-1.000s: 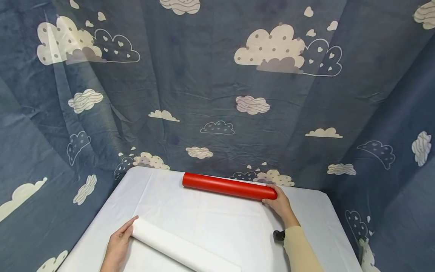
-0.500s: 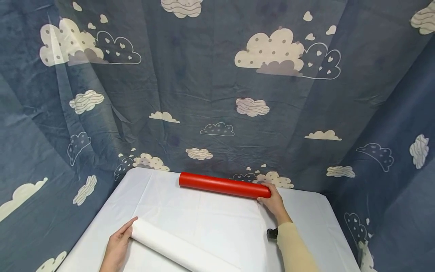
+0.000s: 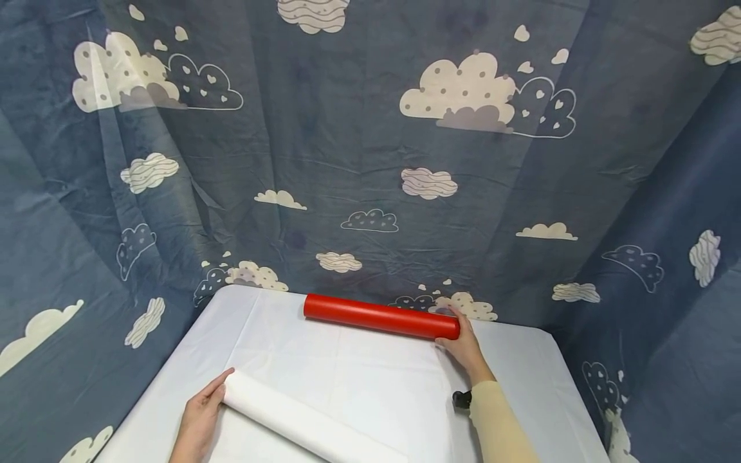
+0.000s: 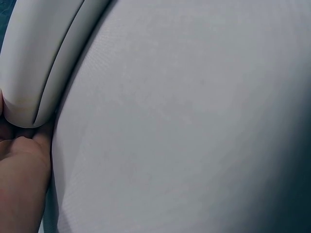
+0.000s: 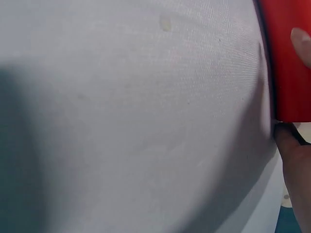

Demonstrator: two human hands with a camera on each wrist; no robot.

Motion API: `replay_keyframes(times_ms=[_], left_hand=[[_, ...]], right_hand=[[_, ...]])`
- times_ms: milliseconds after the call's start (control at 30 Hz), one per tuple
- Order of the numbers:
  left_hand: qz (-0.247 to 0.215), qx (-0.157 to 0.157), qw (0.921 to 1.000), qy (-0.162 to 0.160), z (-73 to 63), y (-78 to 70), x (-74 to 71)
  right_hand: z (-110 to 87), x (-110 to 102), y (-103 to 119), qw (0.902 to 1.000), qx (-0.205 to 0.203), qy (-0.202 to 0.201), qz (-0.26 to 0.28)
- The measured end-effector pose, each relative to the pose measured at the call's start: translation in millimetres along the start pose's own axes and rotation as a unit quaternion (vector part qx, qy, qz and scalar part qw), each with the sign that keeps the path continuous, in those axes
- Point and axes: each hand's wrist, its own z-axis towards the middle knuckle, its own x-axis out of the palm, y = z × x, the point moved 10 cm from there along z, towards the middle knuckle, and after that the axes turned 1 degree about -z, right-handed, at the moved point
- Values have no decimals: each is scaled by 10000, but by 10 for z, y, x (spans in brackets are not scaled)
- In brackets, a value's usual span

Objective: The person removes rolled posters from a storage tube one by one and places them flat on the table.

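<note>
A smooth red roll (image 3: 379,316) lies along the far edge of the white table. My right hand (image 3: 466,344) is at its right end, thumb in front and fingers straightened behind. In the right wrist view a fingertip (image 5: 302,43) overlaps the red roll (image 5: 291,82), with another part of the hand at its end. Nearer the front, a white rolled sheet (image 3: 307,418) slants down to the right, its near end cut off by the frame. My left hand (image 3: 199,415) pinches its left end. The left wrist view shows a loose edge running along the white rolled sheet (image 4: 39,58).
A white cloth (image 3: 370,366) covers the table. Blue fabric (image 3: 347,141) with cloud prints hangs behind it and along both sides. A small black object (image 3: 461,400) sits at my right sleeve (image 3: 500,421).
My right hand and the red roll have shifted a little to the left. The right fingers have straightened somewhat. My left hand and the white rolled sheet have stayed nearly still.
</note>
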Motion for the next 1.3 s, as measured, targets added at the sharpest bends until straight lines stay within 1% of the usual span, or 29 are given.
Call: replay_keyframes(times_ms=[100, 200, 267, 367, 533, 700, 800, 867, 900, 967, 1067, 1133, 1200, 1233, 1300], left_hand=[[8, 15, 10000, -1, 1, -6, 5], [-8, 13, 10000, -4, 9, 1, 3], [-14, -15, 10000, 4, 14, 13, 1], [34, -55, 10000, -36, 17, 30, -19], [36, -59, 9999, -139, 17, 34, -62], [-10, -101, 9999, -121, 9, 55, -65], [-78, -133, 9998, -89, 2, 77, -49], [-152, -138, 9998, -59, -3, 86, -33], [-180, -137, 9997, -43, -6, 86, -24], [-227, -114, 9997, -30, -7, 78, -15], [-210, -97, 9997, -42, -4, 66, -10], [-191, -91, 9998, -23, 2, 62, -5], [-209, -91, 9997, -7, 8, 60, 6], [-228, -88, 9997, 8, 11, 59, 14], [-231, -86, 9997, 30, 16, 62, 28]], right_hand=[[-51, -25, 6, 10000, -47, 16, 44], [-149, -70, 33, 9999, -128, -2, 0], [-248, -117, 60, 9999, -144, -44, -27], [-455, -209, 169, 9995, -238, -167, -95], [-899, -365, 572, 9957, -779, -472, -181], [-1358, -445, 1014, 9895, -1267, -632, -303], [-1646, -453, 1279, 9823, -1717, -671, -333], [-1833, -429, 1447, 9746, -2095, -703, -374], [-1926, -408, 1525, 9699, -2295, -722, -385], [-2102, -324, 1650, 9630, -2559, -711, -456], [-2353, -99, 1767, 9607, -2651, -502, -652], [-2511, 109, 1796, 9624, -2580, -191, -835], [-2667, 331, 1802, 9598, -2617, 142, -1002], [-2742, 442, 1795, 9566, -2677, 320, -1110], [-2883, 648, 1762, 9456, -2903, 606, -1335]])
